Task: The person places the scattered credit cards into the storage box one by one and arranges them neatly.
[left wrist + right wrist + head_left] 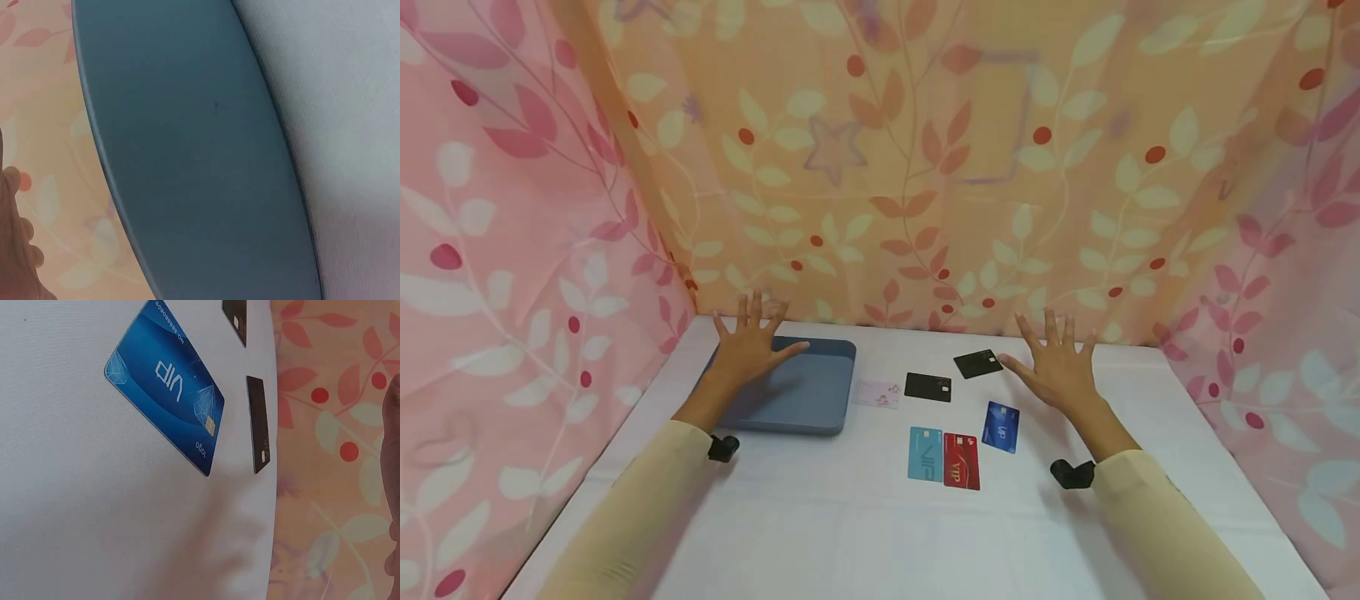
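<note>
Laid flat and unstacked, probably so that each face shows, are a glossy blue card (pixel 1002 427), light blue card (pixel 925 454), red card (pixel 962 462), pale floral card (pixel 880 394) and two black cards (pixel 928 387), right of the grey-blue tray (pixel 808 383). The left hand (pixel 747 352), above the tray, and right hand (pixel 1060 368), near the farther black card (pixel 976 364), splay their fingers, grasping nothing.
</note>
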The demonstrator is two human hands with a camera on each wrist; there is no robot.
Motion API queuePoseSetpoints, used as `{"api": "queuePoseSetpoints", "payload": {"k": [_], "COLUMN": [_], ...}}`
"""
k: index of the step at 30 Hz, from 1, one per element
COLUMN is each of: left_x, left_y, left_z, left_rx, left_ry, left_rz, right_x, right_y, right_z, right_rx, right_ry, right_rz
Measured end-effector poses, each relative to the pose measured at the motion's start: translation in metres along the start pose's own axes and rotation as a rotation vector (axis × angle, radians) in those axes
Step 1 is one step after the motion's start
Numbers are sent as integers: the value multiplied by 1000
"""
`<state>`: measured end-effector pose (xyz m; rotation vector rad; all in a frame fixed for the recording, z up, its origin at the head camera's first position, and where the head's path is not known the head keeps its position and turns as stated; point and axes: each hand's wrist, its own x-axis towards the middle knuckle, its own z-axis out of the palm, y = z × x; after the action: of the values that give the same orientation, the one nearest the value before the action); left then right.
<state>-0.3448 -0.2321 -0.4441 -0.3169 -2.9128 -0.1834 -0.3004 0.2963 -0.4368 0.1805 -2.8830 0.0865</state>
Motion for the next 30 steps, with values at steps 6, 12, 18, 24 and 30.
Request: {"api": "queuePoseSetpoints", "payload": {"k": [6, 12, 18, 24, 30], "left_x": [-5, -11, -20, -32, -45], "left_y": [-12, -29, -48, -67, -84], "left_z": [-9, -16, -22, -22, -18], "left_rx": [-37, -84, -158, -288, -409], "left_ry": [-11, -26, -42, -72, -56], "left_rz": [11, 56, 92, 40, -1], "right_x": [-2, -9, -16, -25, -35], "right_y": [-5, -13, -24, -31, -36], "right_z": [-2, -4, -9, -9, -8], "right_rx": [-5, 25, 75, 117, 182], "right_ry": [10, 25, 50, 57, 38], "right_rz": [-8, -26, -46, -56, -53]}}
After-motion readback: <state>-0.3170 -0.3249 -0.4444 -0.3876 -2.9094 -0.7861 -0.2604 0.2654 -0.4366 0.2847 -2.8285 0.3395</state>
